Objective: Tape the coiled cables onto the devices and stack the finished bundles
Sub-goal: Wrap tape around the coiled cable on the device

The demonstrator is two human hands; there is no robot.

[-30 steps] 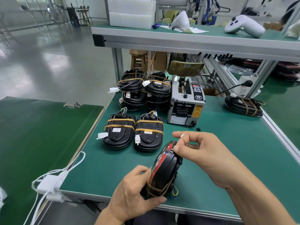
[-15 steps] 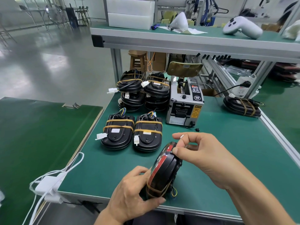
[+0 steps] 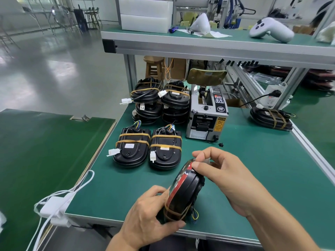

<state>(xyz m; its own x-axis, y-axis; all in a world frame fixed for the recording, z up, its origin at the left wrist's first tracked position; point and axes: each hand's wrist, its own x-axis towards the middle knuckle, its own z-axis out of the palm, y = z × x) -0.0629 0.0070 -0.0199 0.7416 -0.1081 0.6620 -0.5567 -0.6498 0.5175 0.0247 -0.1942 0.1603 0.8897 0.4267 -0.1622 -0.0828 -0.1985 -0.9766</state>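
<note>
The left hand is clenching the taped lower end of the device, standing on edge in front of the tape dispenser; the right hand is pinching its top rim. Rigid, glossy shell, probably slippery: gripping the edges seems safest.

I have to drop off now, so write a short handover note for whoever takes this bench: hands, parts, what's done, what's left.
Left hand: grips the near, already taped end of the device in work, held on edge on the green mat.
Right hand: pinches a piece of tape at the device's far, upper edge.
Done: two taped bundles lie flat side by side; two stacks stand behind them, left of the tape dispenser. One more taped bundle sits at the mat's far right edge.
Left: press this strip down, then stack the bundle.
</note>
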